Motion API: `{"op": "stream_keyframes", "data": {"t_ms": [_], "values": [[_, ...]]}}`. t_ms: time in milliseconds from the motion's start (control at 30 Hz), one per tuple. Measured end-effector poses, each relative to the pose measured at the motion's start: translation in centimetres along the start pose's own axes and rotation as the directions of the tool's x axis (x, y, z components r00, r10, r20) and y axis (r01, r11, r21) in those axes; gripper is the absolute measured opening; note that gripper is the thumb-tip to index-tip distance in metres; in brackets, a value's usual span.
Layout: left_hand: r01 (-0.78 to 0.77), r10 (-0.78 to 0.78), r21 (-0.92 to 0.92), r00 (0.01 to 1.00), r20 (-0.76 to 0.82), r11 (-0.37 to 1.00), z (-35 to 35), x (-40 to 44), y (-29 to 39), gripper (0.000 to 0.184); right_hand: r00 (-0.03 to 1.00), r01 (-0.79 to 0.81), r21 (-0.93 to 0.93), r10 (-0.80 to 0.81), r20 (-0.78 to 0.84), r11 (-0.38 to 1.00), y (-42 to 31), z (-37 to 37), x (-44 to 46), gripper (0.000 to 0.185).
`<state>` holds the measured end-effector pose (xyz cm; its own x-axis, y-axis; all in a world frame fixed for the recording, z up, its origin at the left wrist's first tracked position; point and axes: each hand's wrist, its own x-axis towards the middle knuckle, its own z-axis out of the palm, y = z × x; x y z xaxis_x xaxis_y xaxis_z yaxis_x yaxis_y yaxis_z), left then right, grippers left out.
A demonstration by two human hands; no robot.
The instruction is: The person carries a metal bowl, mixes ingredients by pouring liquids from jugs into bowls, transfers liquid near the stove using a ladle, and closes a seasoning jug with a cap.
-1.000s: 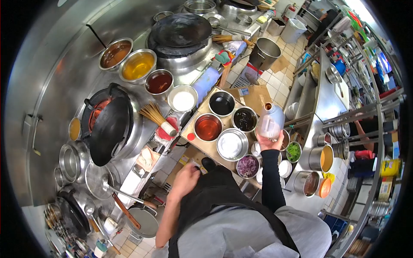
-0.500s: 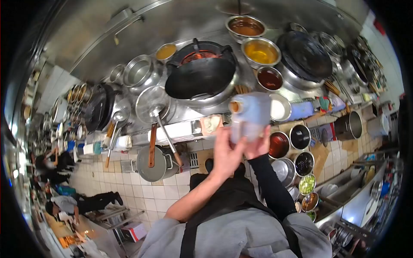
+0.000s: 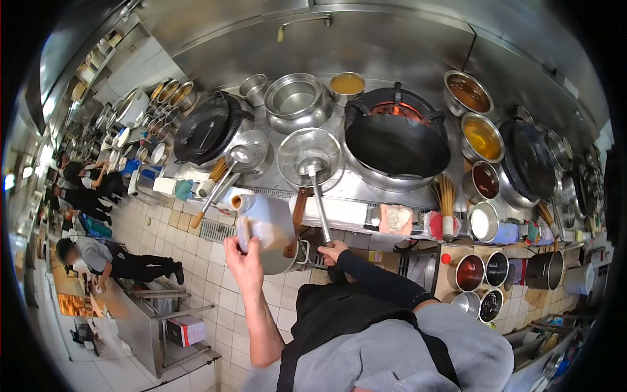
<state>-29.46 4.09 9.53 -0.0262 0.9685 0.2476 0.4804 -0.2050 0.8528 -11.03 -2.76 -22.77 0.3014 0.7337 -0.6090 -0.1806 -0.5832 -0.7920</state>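
Note:
My left hand [image 3: 245, 264] is closed on the handle of a translucent plastic jug [image 3: 271, 219], which holds brownish liquid and is tilted. The jug's mouth shows no cap. In my right hand [image 3: 333, 252] is the end of a long ladle [image 3: 321, 206]. The ladle's bowl rests in a round mesh strainer [image 3: 307, 144], whose wooden handle passes behind the jug. Below the jug stands a large pot [image 3: 277, 264], partly hidden by it. A black wok [image 3: 398, 150] sits on the stove to the right of the strainer.
Bowls of amber liquid [image 3: 483, 137], dark sauce [image 3: 484, 181] and white powder [image 3: 484, 222] stand right of the wok. A bamboo brush [image 3: 446, 206] is at the stove's front edge. A red cap [image 3: 446, 259] lies near sauce pots. A co-worker [image 3: 108, 261] bends over a counter at left.
Both hands were on the jug; my right hand has let go and taken the ladle's handle. My left hand has carried the jug leftward. The view has turned left.

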Motion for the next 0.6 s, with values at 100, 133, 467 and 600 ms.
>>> {"op": "stream_keyframes", "data": {"t_ms": [100,133,467,600], "values": [[0.121,-0.122,-0.027,0.991,-0.046,0.992,-3.1,1.6,-3.2,0.019,0.999,-0.021,0.368,0.003,0.051,0.93,-6.5,-1.1,-1.6,0.019],[0.14,-0.141,-0.023,0.988,-0.06,0.99,-3.8,2.1,-4.1,0.019,0.992,-0.056,0.521,-0.01,0.123,0.852,-9.8,-1.7,-3.1,0.018],[0.266,-0.266,-0.015,0.955,-0.131,0.964,-3.3,5.8,-6.1,0.018,0.915,0.321,0.618,-0.404,-0.007,0.717,-40.3,-9.5,14.9,0.021],[0.255,-0.253,-0.008,0.957,-0.14,0.967,-1.2,7.6,-6.2,0.018,0.84,-0.255,0.824,-0.307,0.448,0.506,-54.9,-10.4,19.6,0.028]]}}
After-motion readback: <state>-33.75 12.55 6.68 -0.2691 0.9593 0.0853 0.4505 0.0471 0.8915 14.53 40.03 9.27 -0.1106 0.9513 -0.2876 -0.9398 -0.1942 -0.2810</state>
